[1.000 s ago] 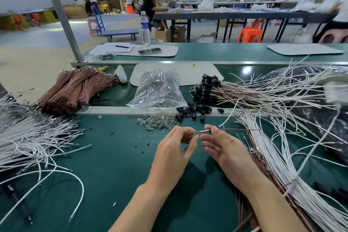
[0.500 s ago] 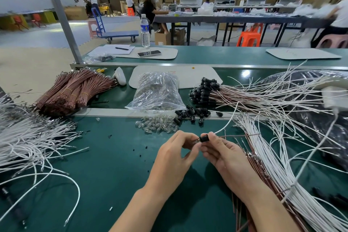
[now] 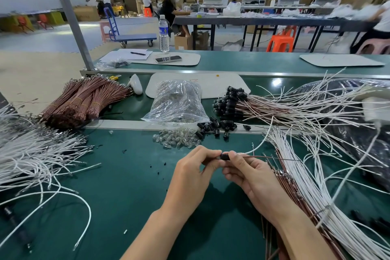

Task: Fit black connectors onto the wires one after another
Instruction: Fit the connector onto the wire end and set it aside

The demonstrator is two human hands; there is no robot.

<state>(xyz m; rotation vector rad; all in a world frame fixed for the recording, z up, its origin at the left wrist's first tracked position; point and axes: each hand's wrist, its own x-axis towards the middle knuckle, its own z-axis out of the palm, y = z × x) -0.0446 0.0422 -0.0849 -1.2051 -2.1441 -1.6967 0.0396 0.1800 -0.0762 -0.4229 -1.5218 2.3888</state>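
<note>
Black connector sits between your fingertips over the green table, mostly covered, so how far it is seated on the wire is hard to make out. Your left hand pinches its left end and your right hand pinches its right end, where a white wire and a brown wire trail rightward. Loose connectors and clear bulbs lie just beyond, by a plastic bag.
</note>
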